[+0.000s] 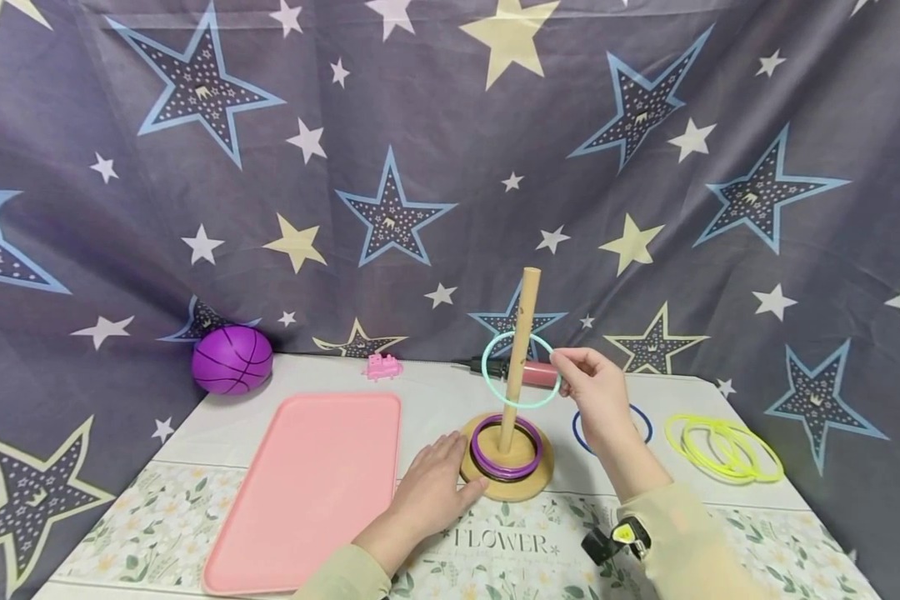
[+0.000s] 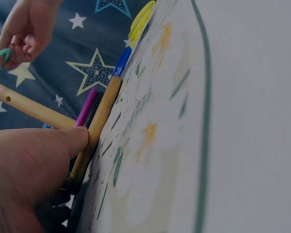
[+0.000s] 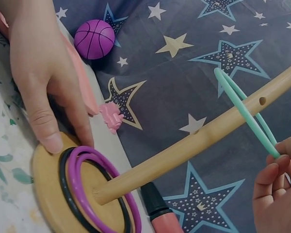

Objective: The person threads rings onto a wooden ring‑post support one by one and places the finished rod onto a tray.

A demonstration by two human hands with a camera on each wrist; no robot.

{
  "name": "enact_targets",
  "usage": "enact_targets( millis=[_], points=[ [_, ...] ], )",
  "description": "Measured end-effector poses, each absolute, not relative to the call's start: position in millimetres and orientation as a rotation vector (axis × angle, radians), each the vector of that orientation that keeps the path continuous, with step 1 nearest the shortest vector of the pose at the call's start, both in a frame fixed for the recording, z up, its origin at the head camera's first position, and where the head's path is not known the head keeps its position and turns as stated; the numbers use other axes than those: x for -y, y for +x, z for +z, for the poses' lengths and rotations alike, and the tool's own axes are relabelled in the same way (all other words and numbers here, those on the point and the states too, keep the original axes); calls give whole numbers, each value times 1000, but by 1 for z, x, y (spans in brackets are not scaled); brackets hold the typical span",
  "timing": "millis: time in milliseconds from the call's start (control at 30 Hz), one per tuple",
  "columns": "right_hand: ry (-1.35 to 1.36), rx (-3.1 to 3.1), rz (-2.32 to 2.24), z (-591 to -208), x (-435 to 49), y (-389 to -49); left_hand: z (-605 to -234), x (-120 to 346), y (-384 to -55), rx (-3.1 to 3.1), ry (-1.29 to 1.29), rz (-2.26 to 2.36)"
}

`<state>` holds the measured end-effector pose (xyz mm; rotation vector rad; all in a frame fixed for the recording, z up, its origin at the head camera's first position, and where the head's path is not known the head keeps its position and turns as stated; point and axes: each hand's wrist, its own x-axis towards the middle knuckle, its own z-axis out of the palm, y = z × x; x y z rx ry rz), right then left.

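The right hand [image 1: 598,396] pinches the mint ring [image 3: 253,125], which lies to its left, around the upright wooden pole [image 1: 520,362], between top and base [image 1: 512,491]. The left hand [image 1: 438,477], farther from this ring, touches the base with thumb.

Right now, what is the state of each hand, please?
Left hand: open, touching the base.
Right hand: closed, pinching the mint ring.

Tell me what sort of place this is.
Probably an indoor play corner, perhaps specially set up: a star-patterned cloth hangs behind a table, on which stand a wooden post with rings around its foot and a purple ball.
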<state>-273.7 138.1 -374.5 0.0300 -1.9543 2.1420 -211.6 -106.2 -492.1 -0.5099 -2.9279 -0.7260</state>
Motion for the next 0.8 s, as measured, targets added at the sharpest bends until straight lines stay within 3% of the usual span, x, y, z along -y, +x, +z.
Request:
enact_targets(
  millis=[800],
  points=[
    [-42, 1958, 2189, -409, -134, -277, -489, 107, -210, 2933, -507, -748]
  ],
)
